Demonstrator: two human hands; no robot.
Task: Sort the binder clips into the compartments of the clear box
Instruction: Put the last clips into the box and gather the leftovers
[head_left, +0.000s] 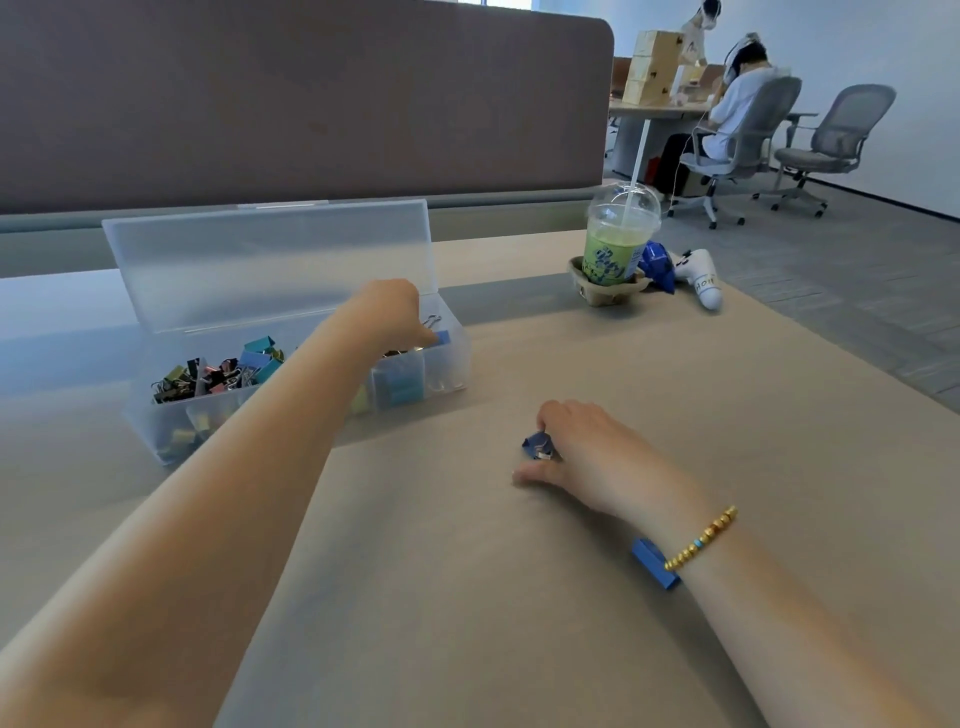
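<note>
The clear box (291, 395) is of frosted, see-through plastic, long and shallow, with its hinged lid (270, 260) stood open behind it. Mixed binder clips (218, 375) in black, teal, blue, pink and yellow are heaped in its left-hand compartments; blue ones are seen through the front wall nearer the right end.

The left hand (392, 312) is reached over the right end of the box, fingers curled downward. A blue clip (440, 338) with silver wire handles is seen at its fingertips, just above a right-hand compartment; it appears to be pinched, though the grip itself is covered by the back of the hand.

The right hand (582, 447) is laid on the tan paper sheet (675, 374), well apart from the box. A dark blue clip (540, 448) is touched by its curled fingers, with the thumb stretched along the paper just below it; whether the clip is gripped or only pressed cannot be told. Another blue clip (655, 564) lies on the paper against the wrist, beside a gold bead bracelet (704, 538), and is partly covered by the forearm.

The middle compartments are hidden by the left forearm, and the box's dividers are hard to make out.
</note>
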